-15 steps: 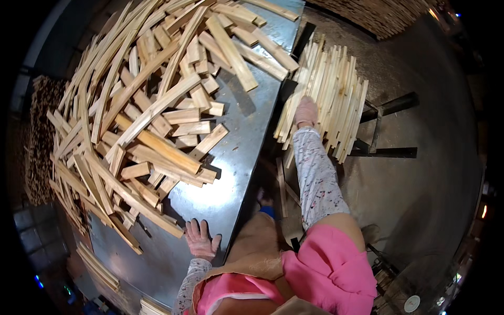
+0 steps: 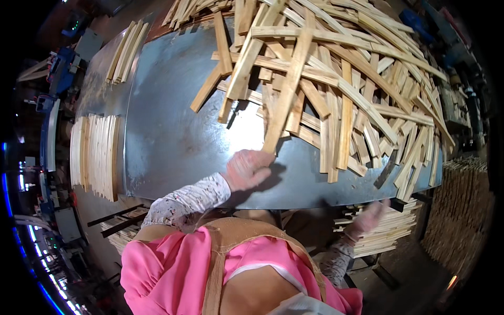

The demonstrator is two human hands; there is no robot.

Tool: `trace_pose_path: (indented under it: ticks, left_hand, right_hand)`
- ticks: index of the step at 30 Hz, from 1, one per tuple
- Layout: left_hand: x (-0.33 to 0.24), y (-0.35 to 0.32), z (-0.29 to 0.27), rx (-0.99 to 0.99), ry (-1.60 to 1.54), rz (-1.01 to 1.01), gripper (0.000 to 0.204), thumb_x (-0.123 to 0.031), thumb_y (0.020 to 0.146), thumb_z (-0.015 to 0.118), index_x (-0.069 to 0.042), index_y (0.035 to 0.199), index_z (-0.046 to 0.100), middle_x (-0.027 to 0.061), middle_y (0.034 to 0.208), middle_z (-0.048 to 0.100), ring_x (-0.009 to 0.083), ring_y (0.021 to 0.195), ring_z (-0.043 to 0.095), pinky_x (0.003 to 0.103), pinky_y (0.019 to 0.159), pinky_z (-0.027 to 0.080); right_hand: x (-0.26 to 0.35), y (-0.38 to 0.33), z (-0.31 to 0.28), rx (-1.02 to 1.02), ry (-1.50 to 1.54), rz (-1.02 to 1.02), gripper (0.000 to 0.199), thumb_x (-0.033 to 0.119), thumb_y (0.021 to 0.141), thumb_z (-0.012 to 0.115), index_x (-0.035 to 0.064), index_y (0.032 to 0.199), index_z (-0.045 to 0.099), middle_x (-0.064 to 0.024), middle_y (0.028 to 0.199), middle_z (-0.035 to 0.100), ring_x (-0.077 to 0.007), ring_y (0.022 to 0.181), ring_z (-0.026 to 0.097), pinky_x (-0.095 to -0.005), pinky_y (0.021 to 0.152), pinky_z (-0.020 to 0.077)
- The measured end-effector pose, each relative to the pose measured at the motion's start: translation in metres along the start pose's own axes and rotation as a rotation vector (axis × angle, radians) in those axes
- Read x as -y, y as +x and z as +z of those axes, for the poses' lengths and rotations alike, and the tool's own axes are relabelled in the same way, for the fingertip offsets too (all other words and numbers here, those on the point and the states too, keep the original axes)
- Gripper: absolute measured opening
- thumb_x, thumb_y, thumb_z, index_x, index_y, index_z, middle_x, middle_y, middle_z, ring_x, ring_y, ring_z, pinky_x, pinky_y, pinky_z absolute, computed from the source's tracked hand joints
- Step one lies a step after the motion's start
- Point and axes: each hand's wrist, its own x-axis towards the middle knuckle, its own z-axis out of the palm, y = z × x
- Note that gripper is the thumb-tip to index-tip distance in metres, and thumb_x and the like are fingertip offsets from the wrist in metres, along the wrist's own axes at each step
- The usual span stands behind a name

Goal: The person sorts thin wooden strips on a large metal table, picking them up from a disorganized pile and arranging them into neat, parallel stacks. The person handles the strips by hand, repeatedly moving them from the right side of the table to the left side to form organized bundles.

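Note:
My left hand point(image 2: 245, 170) is over the metal table, its fingers closed at the near end of a long wooden slat point(image 2: 290, 89). That slat slants up and away across a loose heap of wooden slats point(image 2: 362, 94). A shadow of the hand falls on the table just to its right. Smeared by motion, my right hand point(image 2: 368, 219) is beside the table's near edge at the right, close to a neat stack of slats point(image 2: 386, 231) on a rack below the tabletop. Whether its fingers are apart or closed does not show.
The metal table point(image 2: 173, 121) reaches across in front of me. At its left are an upright bundle of slats point(image 2: 95, 157) and a smaller bundle point(image 2: 126, 52). A dark rack point(image 2: 123, 223) is below at left. Large piled wood point(image 2: 457, 210) stands at far right.
My view has swung left, from the side stack to the table. The left hand, flat on the metal before, now grips a slat's end. The right hand has come off the side stack's top.

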Motion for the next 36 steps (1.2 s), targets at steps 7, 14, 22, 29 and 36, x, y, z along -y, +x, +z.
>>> trace_pose_path:
  ticks: [7,14,22,29,36]
  left_hand:
    - [0.088,0.100,-0.120,-0.656,0.257,-0.540,0.085,-0.040,0.083,0.079,0.000,0.149,0.047,0.0245,0.147,0.051,0.0402,0.140,0.050,0.047,0.115,0.044]
    - [0.132,0.012,-0.159,-0.508,-0.225,-0.435,0.071,-0.035,0.085,0.075,0.000,0.144,0.057,0.0219,0.138,0.064,0.0358,0.131,0.061,0.043,0.108,0.050]
    - [0.189,-0.242,-0.122,-0.389,-1.111,-0.628,0.064,-0.016,0.086,0.079,0.007,0.141,0.058,0.0119,0.128,0.070,0.0185,0.113,0.064,0.033,0.102,0.050]
    - [0.177,-0.304,-0.149,-0.478,-1.263,-0.589,0.059,-0.024,0.089,0.081,0.003,0.136,0.059,0.0079,0.127,0.070,0.0152,0.114,0.063,0.030,0.105,0.048]
    - [0.203,-0.362,-0.138,-0.753,-2.033,-0.539,0.045,-0.053,0.109,0.052,-0.012,0.125,0.062,0.0049,0.078,0.060,0.0138,0.061,0.057,0.028,0.047,0.045]
  right_hand:
    - [0.278,-0.052,0.213,0.580,-0.086,-0.270,0.075,0.024,0.088,0.077,0.0019,0.154,0.048,-0.0240,0.135,0.062,-0.0409,0.127,0.058,-0.0492,0.109,0.0452]
    - [0.295,-0.077,0.249,0.513,-0.191,-0.169,0.078,0.018,0.082,0.079,0.0028,0.152,0.048,-0.0273,0.132,0.063,-0.0455,0.121,0.060,-0.0514,0.104,0.0488]
    - [0.413,-0.053,0.262,0.732,-0.031,-0.991,0.077,0.016,0.076,0.076,0.0015,0.147,0.052,-0.0212,0.138,0.063,-0.0407,0.135,0.055,-0.0487,0.116,0.0418]
    - [0.515,-0.049,0.350,0.924,-0.387,-1.369,0.079,0.026,0.081,0.082,0.0162,0.152,0.049,-0.0143,0.136,0.064,-0.0323,0.134,0.058,-0.0487,0.114,0.0435]
    - [0.578,-0.124,0.347,1.366,-0.142,-0.791,0.075,0.044,0.094,0.071,0.0065,0.154,0.044,-0.0232,0.134,0.065,-0.0379,0.128,0.063,-0.0442,0.107,0.0508]
